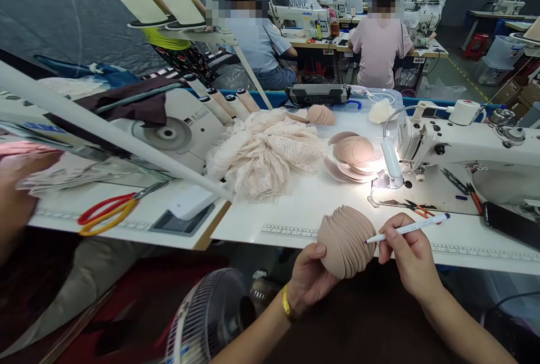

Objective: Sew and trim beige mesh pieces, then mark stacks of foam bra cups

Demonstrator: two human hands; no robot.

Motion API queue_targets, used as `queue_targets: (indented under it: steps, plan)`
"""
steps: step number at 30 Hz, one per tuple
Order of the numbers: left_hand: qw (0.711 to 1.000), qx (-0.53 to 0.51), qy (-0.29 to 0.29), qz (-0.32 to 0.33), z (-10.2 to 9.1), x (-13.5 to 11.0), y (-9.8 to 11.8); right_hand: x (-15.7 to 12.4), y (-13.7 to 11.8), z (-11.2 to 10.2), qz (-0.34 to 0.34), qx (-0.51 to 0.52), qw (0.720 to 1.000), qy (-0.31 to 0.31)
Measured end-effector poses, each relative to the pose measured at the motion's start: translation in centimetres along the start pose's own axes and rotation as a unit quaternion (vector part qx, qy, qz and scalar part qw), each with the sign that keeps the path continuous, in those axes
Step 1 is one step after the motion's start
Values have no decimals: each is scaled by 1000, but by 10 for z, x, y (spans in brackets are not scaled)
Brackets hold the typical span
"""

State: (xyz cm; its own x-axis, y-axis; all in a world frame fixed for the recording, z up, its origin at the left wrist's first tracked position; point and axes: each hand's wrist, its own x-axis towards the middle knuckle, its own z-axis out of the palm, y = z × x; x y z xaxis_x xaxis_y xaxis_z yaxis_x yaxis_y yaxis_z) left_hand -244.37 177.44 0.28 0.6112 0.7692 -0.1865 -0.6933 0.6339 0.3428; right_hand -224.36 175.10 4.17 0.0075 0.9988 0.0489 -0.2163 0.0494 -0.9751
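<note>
A fanned stack of beige oval fabric pieces [346,240], possibly bra cups, is gripped by my left hand [312,274], thumb on top and the other fingers underneath. My right hand [407,248] pinches a white marker pen [411,227]. The pen's tip is at the stack's right edge; whether it touches cannot be made out. Behind the stack, more beige oval pieces [354,156] lie in a pile beside the sewing machine [476,144]. Cream lace fabric [265,153] is heaped to the left of that pile.
Red-and-yellow scissors [109,212] lie on the neighbouring table at left, near a co-worker's arm [17,195]. Thread snips [417,208] and a black phone [512,226] are at right. A fan [211,313] stands below the table edge. Other people sit at machines behind.
</note>
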Motion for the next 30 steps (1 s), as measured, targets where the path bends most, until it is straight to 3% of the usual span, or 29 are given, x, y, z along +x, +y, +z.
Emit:
queue_targets:
  steps: [16,21,30]
  plan:
    - [999,26,-43,-5,-13,1,-4,-6,0,0,-19,-15,1000,-14]
    - [999,40,-17,-7,-11,0,-2,-3,-4,0,-22,-34,999,22]
    - [999,49,13,-5,-5,-1,-3,-4,1,-3,5,8,1000,7]
